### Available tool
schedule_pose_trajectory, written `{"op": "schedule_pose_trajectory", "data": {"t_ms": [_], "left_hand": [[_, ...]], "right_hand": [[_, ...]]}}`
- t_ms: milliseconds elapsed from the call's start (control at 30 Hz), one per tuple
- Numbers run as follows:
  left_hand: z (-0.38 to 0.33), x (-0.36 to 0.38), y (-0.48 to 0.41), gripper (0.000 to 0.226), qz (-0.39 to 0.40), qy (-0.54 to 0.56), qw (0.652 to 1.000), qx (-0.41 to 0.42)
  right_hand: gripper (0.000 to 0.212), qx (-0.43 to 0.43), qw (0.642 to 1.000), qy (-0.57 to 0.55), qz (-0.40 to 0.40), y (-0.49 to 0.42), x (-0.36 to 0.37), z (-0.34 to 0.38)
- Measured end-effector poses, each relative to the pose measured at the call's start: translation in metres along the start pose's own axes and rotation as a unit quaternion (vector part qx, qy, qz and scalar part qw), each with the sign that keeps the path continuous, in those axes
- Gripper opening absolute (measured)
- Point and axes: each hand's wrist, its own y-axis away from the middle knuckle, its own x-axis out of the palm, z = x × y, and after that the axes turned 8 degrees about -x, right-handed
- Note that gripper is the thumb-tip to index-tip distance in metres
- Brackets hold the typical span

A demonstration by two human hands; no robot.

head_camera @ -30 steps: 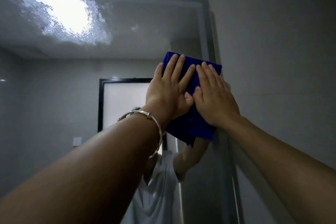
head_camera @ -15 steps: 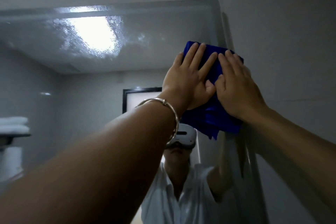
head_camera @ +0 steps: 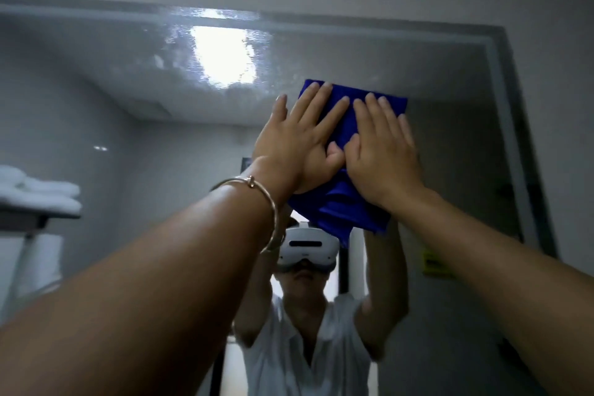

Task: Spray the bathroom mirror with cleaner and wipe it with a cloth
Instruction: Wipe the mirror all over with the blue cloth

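Note:
The bathroom mirror (head_camera: 135, 112) fills most of the view, with a grey frame along its top and right side. A folded blue cloth (head_camera: 348, 206) lies flat against the glass in the upper middle. My left hand (head_camera: 299, 148), a metal bangle on its wrist, presses on the cloth with straight spread fingers. Beside it, my right hand (head_camera: 382, 151) presses the cloth's right half, fingers straight too. Wet droplets of cleaner (head_camera: 180, 51) cover the glass to the upper left of the cloth, around the reflected ceiling light. No spray bottle is in view.
The mirror's right frame edge (head_camera: 511, 125) meets a plain grey wall (head_camera: 559, 74). The glass reflects a person in a white shirt and headset, a shelf with folded white towels (head_camera: 38, 196) at the left, and a yellow sign (head_camera: 435, 262).
Both hands have slid the cloth leftward along the glass, away from the mirror's right frame. The view has also turned, showing more of the mirror's right side.

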Motion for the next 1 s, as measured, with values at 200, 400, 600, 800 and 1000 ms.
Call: {"op": "schedule_pose_trajectory", "data": {"t_ms": [200,400,600,800,1000], "left_hand": [[0.121,0.008,0.055,0.072,0.000,0.025,0.999,-0.033],[0.237,0.012,0.095,0.070,-0.005,0.014,0.999,-0.046],[0.258,0.015,0.103,0.074,-0.003,0.036,0.999,-0.032],[0.259,0.015,0.104,0.073,-0.002,0.032,0.999,-0.029],[0.301,0.013,0.120,0.076,0.023,0.001,0.999,-0.033]], "right_hand": [[0.065,-0.038,0.999,-0.001,0.014,-0.027,0.030,0.124],[0.059,-0.047,0.998,-0.019,0.023,-0.052,0.063,0.235],[0.058,-0.029,0.999,-0.008,0.027,-0.055,0.069,0.255],[0.058,-0.011,0.999,-0.020,0.035,-0.054,0.068,0.263],[0.068,-0.019,0.999,-0.030,0.014,-0.062,0.083,0.303]]}}
